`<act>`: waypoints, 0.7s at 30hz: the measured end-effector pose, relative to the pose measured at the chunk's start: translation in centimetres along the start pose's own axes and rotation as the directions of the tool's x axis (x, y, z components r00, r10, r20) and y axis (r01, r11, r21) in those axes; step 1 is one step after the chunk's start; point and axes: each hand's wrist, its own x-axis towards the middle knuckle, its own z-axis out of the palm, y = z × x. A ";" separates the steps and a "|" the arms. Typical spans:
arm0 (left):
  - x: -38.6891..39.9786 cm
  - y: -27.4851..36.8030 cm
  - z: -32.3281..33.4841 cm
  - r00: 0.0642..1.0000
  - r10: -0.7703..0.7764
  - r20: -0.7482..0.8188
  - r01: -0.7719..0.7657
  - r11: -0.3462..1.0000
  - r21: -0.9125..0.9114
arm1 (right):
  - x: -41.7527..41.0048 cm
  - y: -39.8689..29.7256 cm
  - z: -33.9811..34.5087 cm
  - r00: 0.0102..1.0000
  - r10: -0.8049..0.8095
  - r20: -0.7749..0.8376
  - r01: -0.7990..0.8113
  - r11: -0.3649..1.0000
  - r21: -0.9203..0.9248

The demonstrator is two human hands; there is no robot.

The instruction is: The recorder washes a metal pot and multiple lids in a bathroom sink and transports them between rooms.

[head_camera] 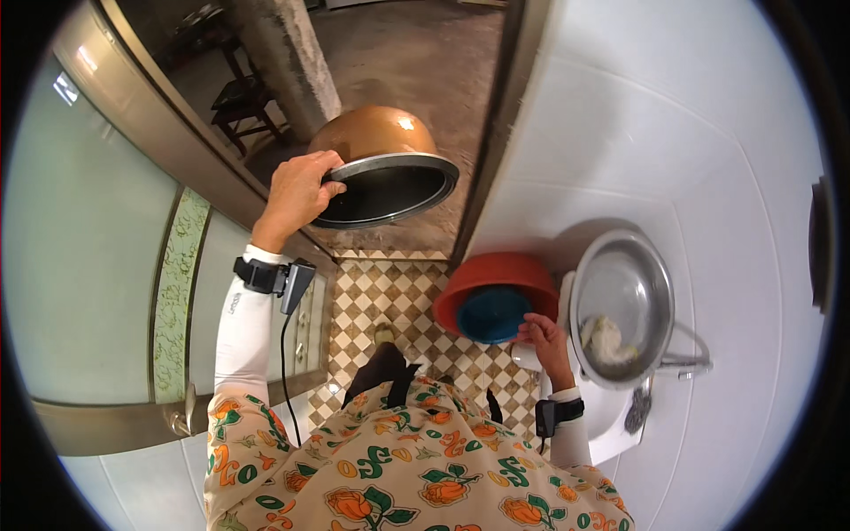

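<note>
My left hand (299,192) grips the rim of a large round metal basin (378,136), copper-coloured outside and dark inside, tilted on its side in the doorway. My right hand (548,342), fingers slightly bent with nothing seen in them, hovers at the front edge of the washbasin. Just left of it, a blue basin (491,315) sits inside a larger red basin (498,269) near the floor. Right of that hand, a grey metal basin (654,279) rests over the white sink and holds a pale, wet-looking lump (607,342) that I cannot identify.
A chrome faucet (687,366) and a dark scouring pad (639,411) are beside the sink (601,411). An open door (93,232) with a lever handle (186,413) stands at left. Beyond the doorway are a pillar (299,60) and a dark wooden chair (242,99). White tiled wall rises at right.
</note>
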 end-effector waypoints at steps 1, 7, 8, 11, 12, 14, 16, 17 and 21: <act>0.2 -1.7 0.8 1.000 -0.016 -0.009 0.016 1.000 0.008 | 1.1 0.0 0.7 1.000 -0.006 0.015 0.007 0.996 -0.084; 3.2 -13.1 6.6 0.914 -0.402 -0.051 0.396 0.913 -0.096 | 8.9 0.8 5.9 0.997 0.064 0.031 -0.053 0.962 -0.268; 3.8 -15.2 7.5 0.895 -0.445 -0.032 0.438 0.891 -0.121 | 10.6 -0.1 7.3 0.996 0.075 0.050 -0.055 0.943 -0.328; 6.5 -19.6 9.2 0.858 -0.512 -0.033 0.500 0.848 -0.175 | 16.9 -2.5 11.3 0.994 -0.003 0.108 0.036 0.952 -0.305; 7.6 -20.8 9.6 0.859 -0.511 -0.031 0.499 0.849 -0.172 | 19.7 -2.8 12.4 0.984 -0.064 0.166 0.118 0.935 -0.336; 9.3 -23.9 10.0 0.851 -0.524 -0.039 0.515 0.846 -0.135 | 24.7 -7.9 18.3 0.976 -0.045 0.212 0.086 0.978 -0.189; 11.4 -26.6 11.3 0.859 -0.507 -0.073 0.492 0.856 -0.160 | 30.1 -12.5 22.8 0.969 -0.033 0.245 0.047 0.997 -0.053; 12.3 -27.9 11.6 0.866 -0.488 -0.111 0.467 0.868 -0.168 | 33.1 -14.0 24.8 0.953 -0.048 0.300 0.083 0.991 -0.105; 16.7 -32.6 12.9 0.849 -0.496 -0.181 0.474 0.867 -0.156 | 44.6 -19.4 32.8 0.889 -0.159 0.430 0.167 0.986 0.018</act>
